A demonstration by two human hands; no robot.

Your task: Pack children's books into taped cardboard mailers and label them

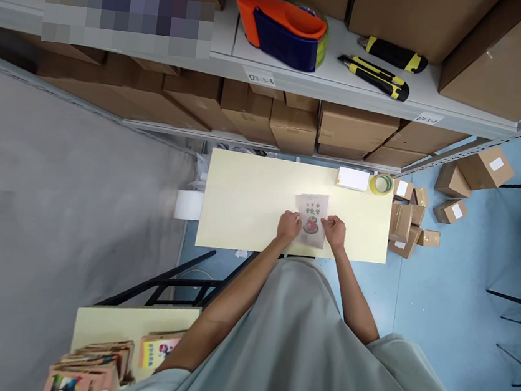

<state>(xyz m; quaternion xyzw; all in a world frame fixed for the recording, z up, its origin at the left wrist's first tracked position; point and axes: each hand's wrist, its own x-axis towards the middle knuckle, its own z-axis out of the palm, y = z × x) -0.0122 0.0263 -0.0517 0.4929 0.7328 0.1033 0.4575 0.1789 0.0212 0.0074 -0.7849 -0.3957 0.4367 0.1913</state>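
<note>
A flat printed packet with a colourful picture lies on the pale yellow table, near its front edge. My left hand grips the packet's left edge with curled fingers. My right hand grips its right edge the same way. Both hands rest on the tabletop on either side of the picture.
A white pad and a tape roll sit at the table's far right corner. Small cardboard boxes lie on the blue floor to the right. A shelf above holds an orange tape dispenser and utility knives. Picture books are stacked lower left.
</note>
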